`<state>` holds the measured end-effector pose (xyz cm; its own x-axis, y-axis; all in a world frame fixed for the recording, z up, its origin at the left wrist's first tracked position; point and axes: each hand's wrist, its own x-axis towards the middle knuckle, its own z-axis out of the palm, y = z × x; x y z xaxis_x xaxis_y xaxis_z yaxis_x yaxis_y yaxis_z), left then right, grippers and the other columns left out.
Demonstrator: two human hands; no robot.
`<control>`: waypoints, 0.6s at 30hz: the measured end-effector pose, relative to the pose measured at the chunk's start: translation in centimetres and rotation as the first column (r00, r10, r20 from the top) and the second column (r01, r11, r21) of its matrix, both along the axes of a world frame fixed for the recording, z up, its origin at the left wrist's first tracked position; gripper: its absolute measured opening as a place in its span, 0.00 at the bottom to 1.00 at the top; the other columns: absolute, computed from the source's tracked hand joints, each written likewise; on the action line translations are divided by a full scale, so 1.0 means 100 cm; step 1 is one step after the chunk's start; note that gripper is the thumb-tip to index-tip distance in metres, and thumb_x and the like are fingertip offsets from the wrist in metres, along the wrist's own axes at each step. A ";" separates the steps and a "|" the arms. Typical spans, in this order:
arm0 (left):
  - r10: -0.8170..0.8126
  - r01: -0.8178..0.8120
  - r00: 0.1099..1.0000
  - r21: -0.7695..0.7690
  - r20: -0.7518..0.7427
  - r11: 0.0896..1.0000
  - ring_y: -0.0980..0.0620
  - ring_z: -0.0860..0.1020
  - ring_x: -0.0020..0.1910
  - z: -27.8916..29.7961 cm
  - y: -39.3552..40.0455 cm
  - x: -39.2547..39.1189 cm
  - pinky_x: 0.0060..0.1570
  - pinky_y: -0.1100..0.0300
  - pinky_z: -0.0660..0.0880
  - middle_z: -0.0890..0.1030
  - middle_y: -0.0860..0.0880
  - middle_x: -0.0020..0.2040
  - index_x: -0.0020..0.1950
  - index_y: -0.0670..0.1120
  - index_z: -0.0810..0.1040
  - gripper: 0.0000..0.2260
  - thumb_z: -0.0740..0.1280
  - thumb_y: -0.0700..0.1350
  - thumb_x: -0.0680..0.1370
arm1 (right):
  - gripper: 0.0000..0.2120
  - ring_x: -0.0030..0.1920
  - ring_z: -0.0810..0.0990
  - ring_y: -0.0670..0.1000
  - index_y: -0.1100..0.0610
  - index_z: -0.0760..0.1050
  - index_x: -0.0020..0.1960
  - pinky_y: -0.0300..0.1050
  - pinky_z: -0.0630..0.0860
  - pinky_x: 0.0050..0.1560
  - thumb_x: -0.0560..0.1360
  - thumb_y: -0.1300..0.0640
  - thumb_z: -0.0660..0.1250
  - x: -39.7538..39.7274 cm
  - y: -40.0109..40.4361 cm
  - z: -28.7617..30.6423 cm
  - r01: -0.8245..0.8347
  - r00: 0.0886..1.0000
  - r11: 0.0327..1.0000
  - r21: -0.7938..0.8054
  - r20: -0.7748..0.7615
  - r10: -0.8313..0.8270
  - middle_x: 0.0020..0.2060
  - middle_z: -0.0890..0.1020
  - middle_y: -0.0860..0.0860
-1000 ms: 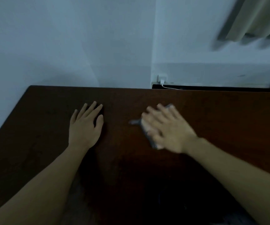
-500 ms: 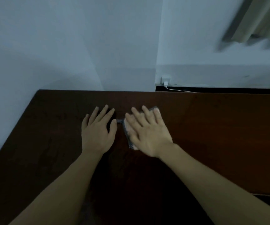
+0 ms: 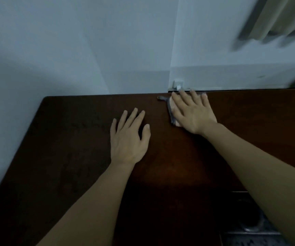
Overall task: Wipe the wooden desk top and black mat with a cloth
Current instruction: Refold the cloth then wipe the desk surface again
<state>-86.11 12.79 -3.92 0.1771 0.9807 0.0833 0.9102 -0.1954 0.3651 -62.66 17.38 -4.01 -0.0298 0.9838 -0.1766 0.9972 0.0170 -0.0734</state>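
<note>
**Cloth at the far edge of the bench**

The right hand (image 3: 192, 112) lies flat with straight fingers on the cloth (image 3: 172, 112), pressing it onto the dark wooden bench (image 3: 68, 157) at the far edge, just below a white wall plug (image 3: 178, 84). The left hand (image 3: 128, 137) rests palm down on bare wood, fingers spread (holding nothing), nearer and to the left, apart from the cloth.

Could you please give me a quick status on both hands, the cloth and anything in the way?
Left hand flat on desk top. Right hand pressing cloth at desk's far edge. Wall plug just beyond.
</note>
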 end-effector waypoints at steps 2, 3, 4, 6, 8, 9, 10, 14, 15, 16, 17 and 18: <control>-0.004 0.004 0.999 -0.002 0.045 1.000 0.55 0.50 0.81 0.001 -0.001 -0.001 0.79 0.47 0.44 0.58 0.57 0.81 0.79 0.58 0.61 0.29 0.43 0.63 0.79 | 0.29 0.81 0.38 0.58 0.44 0.38 0.82 0.65 0.37 0.78 0.83 0.39 0.38 -0.020 0.005 0.002 0.068 0.998 0.998 -0.011 0.008 -0.068 0.82 0.41 0.48; -0.004 0.005 0.997 -0.001 0.076 1.000 0.55 0.50 0.81 0.001 0.000 -0.003 0.79 0.47 0.45 0.58 0.56 0.81 0.79 0.58 0.62 0.28 0.45 0.61 0.80 | 0.29 0.81 0.38 0.59 0.44 0.37 0.82 0.66 0.37 0.77 0.83 0.39 0.38 -0.032 0.002 0.003 0.073 0.997 0.997 -0.015 0.018 -0.073 0.82 0.41 0.48; -0.005 0.005 0.994 -0.002 0.109 1.000 0.55 0.50 0.81 0.002 0.000 -0.005 0.80 0.47 0.45 0.58 0.56 0.81 0.79 0.58 0.62 0.26 0.48 0.60 0.81 | 0.29 0.81 0.37 0.59 0.44 0.36 0.82 0.66 0.37 0.77 0.83 0.39 0.38 -0.044 -0.007 0.003 0.053 0.998 0.998 -0.023 0.027 -0.053 0.82 0.40 0.48; -0.007 0.009 0.990 -0.016 0.143 1.000 0.55 0.49 0.81 0.004 0.000 -0.016 0.80 0.48 0.46 0.57 0.56 0.81 0.79 0.57 0.63 0.23 0.53 0.56 0.84 | 0.29 0.81 0.36 0.58 0.44 0.35 0.82 0.66 0.36 0.77 0.83 0.39 0.37 -0.068 -0.034 0.006 -0.060 0.998 0.998 -0.030 0.023 0.060 0.82 0.39 0.48; -0.031 0.033 0.996 -0.020 0.089 0.999 0.54 0.48 0.81 0.006 0.000 -0.034 0.80 0.48 0.45 0.57 0.56 0.81 0.79 0.57 0.62 0.22 0.56 0.53 0.84 | 0.29 0.81 0.35 0.57 0.44 0.34 0.82 0.65 0.36 0.78 0.83 0.39 0.37 -0.079 -0.066 0.010 -0.205 0.979 0.979 -0.022 0.002 0.205 0.82 0.39 0.48; -0.037 0.037 0.998 -0.019 0.045 0.999 0.54 0.48 0.81 0.008 0.000 -0.044 0.79 0.49 0.45 0.56 0.55 0.81 0.79 0.57 0.62 0.23 0.56 0.53 0.84 | 0.30 0.81 0.35 0.56 0.43 0.35 0.82 0.64 0.36 0.78 0.83 0.38 0.38 -0.078 -0.080 0.011 -0.271 0.963 0.962 -0.028 -0.012 0.271 0.82 0.39 0.47; -0.029 0.029 1.000 -0.024 0.002 0.999 0.53 0.47 0.81 0.009 0.001 -0.057 0.79 0.48 0.45 0.56 0.55 0.82 0.80 0.57 0.61 0.23 0.56 0.54 0.84 | 0.30 0.81 0.34 0.55 0.43 0.35 0.82 0.62 0.35 0.78 0.83 0.37 0.38 -0.073 -0.091 0.012 -0.319 0.948 0.947 -0.037 -0.030 0.318 0.81 0.39 0.46; -0.027 0.018 0.988 -0.055 -0.155 0.998 0.51 0.46 0.81 0.011 0.017 -0.112 0.79 0.46 0.46 0.54 0.54 0.82 0.80 0.57 0.58 0.24 0.51 0.58 0.83 | 0.30 0.81 0.34 0.52 0.38 0.33 0.80 0.59 0.34 0.79 0.80 0.34 0.34 -0.038 -0.082 0.008 -0.305 0.952 0.951 -0.054 -0.017 0.305 0.81 0.38 0.42; -0.037 0.027 0.981 -0.053 -0.192 0.998 0.51 0.46 0.81 0.011 0.021 -0.125 0.79 0.47 0.45 0.54 0.54 0.82 0.81 0.57 0.57 0.25 0.49 0.60 0.83 | 0.31 0.81 0.35 0.52 0.38 0.32 0.79 0.59 0.35 0.79 0.79 0.33 0.32 -0.030 -0.069 0.007 -0.252 0.968 0.967 -0.043 0.013 0.252 0.81 0.38 0.42; -0.042 0.030 0.975 -0.055 -0.217 0.998 0.51 0.46 0.81 0.009 0.026 -0.137 0.79 0.48 0.45 0.54 0.53 0.82 0.81 0.57 0.57 0.27 0.46 0.61 0.82 | 0.32 0.81 0.37 0.53 0.38 0.33 0.79 0.59 0.37 0.79 0.77 0.33 0.30 -0.024 -0.054 0.005 -0.175 0.984 0.984 -0.025 0.031 0.176 0.81 0.39 0.43; -0.044 0.030 0.972 -0.064 -0.232 0.998 0.51 0.46 0.81 0.005 0.028 -0.146 0.79 0.48 0.45 0.53 0.53 0.82 0.81 0.57 0.57 0.30 0.43 0.63 0.80 | 0.33 0.81 0.38 0.53 0.39 0.34 0.80 0.60 0.38 0.79 0.76 0.34 0.29 -0.020 -0.037 0.003 -0.087 0.995 0.996 -0.010 0.043 0.087 0.82 0.40 0.44; -0.050 0.033 0.970 -0.078 -0.239 0.996 0.51 0.45 0.81 0.002 0.029 -0.151 0.79 0.49 0.44 0.52 0.53 0.82 0.81 0.57 0.56 0.32 0.40 0.64 0.78 | 0.33 0.81 0.38 0.54 0.40 0.35 0.81 0.61 0.39 0.79 0.77 0.34 0.29 -0.019 -0.020 0.002 -0.001 0.999 1.000 -0.002 0.048 0.001 0.82 0.41 0.45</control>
<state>-101.19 15.65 -3.73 0.2239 0.9739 -0.0385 0.9647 -0.2158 0.1510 -64.58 15.36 -3.86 -0.0220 0.9835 -0.1794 0.9995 0.0177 -0.0257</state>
